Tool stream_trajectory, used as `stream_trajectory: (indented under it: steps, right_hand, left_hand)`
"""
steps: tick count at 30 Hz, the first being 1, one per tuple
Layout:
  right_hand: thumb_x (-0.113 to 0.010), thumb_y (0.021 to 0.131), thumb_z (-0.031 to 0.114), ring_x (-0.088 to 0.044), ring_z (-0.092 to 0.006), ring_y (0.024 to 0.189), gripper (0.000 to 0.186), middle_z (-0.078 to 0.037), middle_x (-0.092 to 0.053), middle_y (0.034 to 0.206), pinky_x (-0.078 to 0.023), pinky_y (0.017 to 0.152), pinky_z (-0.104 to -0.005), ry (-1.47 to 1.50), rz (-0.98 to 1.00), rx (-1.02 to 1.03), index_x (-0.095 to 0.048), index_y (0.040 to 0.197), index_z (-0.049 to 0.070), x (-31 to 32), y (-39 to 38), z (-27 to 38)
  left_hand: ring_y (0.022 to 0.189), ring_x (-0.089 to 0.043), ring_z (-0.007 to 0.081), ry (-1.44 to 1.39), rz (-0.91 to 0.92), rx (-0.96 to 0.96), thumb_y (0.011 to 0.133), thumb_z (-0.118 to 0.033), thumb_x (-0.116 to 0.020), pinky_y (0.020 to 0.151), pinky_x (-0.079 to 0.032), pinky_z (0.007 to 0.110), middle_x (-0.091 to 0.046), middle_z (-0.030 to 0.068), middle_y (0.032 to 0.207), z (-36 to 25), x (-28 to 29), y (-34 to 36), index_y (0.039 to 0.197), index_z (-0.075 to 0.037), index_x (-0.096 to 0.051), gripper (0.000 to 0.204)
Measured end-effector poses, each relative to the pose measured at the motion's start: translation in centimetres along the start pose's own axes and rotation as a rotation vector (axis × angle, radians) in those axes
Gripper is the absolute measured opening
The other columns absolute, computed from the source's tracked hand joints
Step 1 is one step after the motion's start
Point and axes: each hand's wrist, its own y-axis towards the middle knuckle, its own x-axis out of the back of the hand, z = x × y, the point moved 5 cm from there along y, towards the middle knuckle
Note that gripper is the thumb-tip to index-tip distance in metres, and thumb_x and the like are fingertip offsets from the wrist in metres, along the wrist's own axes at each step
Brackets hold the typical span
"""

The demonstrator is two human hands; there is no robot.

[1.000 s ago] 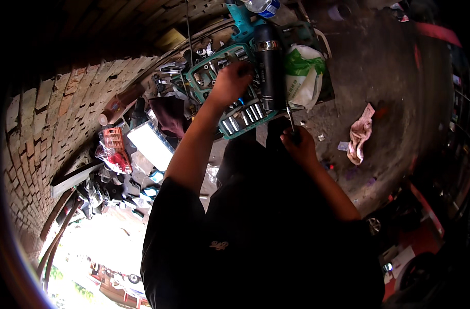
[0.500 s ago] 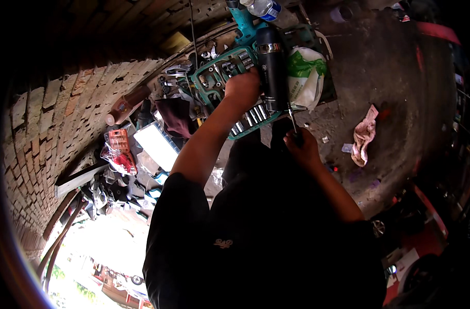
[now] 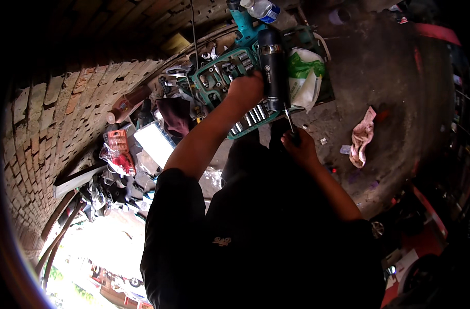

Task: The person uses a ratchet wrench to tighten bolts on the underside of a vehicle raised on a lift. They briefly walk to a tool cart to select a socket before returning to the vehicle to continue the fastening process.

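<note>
In my right hand (image 3: 303, 148) is a screwdriver (image 3: 290, 121), closed in my fingers, its thin metal shaft pointing up toward the base of a black flask (image 3: 274, 69). My left hand (image 3: 247, 88) is curled over a green socket set case (image 3: 213, 97), right beside the flask. Whatever its fingers hold, if anything, is hidden by the back of the hand. Shiny sockets (image 3: 254, 114) lie in a row in the case, below my left wrist. The flask lies lengthwise across the case's right part.
A green-and-white plastic bag (image 3: 304, 77) lies right of the flask. Beyond are a teal power tool (image 3: 244, 24) and a clear bottle (image 3: 263, 9). A pinkish rag (image 3: 362, 138) is on the floor at right. A brick wall (image 3: 55, 113) and clutter stand at left.
My left hand has shifted slightly right and down, closer against the flask. My right hand has moved a little left with the screwdriver still held.
</note>
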Motion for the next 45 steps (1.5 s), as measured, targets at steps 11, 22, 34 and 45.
stream_trajectory:
  steps: [11,22,34,45]
  right_hand:
    - [-0.074,0.084,0.023,-0.059,-0.0186,0.071,0.025,-0.008,-0.061,0.076,-0.049,0.068,-0.0338,0.048,-0.01,-0.022,-0.061,0.09,0.003,0.8,-0.9,-0.3]
    - [-0.075,0.083,0.023,-0.057,-0.0164,0.067,0.026,-0.008,-0.062,0.074,-0.049,0.066,-0.0355,-0.028,-0.066,0.046,-0.06,0.09,0.002,2.4,-1.4,1.1]
    - [-0.073,0.086,0.024,-0.06,-0.0137,0.074,0.023,-0.005,-0.065,0.08,-0.049,0.07,-0.0316,0.013,-0.121,0.014,-0.065,0.093,0.004,4.8,-1.7,1.8]
    - [-0.077,0.082,0.029,-0.062,-0.0171,0.072,0.031,-0.009,-0.066,0.078,-0.051,0.069,-0.0334,0.055,-0.082,0.03,-0.062,0.091,0.003,3.0,-1.1,1.5]
  left_hand:
    - [0.072,-0.073,0.0303,0.175,-0.179,0.079,0.085,-0.019,-0.056,0.057,-0.058,0.04,-0.071,0.0165,0.084,-1.0,-2.4,-0.3,0.105,0.006,-0.048,0.033]
    - [0.084,-0.072,0.0325,0.002,-0.064,0.072,0.084,-0.024,-0.064,0.07,-0.058,0.044,-0.072,0.0179,0.091,-0.5,-0.8,-0.7,0.105,0.001,-0.051,0.036]
    - [0.041,-0.034,0.0147,-2.128,0.258,-0.167,0.089,-0.029,-0.046,0.04,-0.028,0.026,-0.05,0.0053,0.065,4.2,1.5,-8.2,0.098,-0.007,-0.06,0.028]
    - [0.072,-0.067,0.027,-0.775,-0.287,0.129,0.089,-0.026,-0.059,0.063,-0.052,0.039,-0.069,0.013,0.077,4.3,-0.5,-1.8,0.094,-0.004,-0.069,0.025]
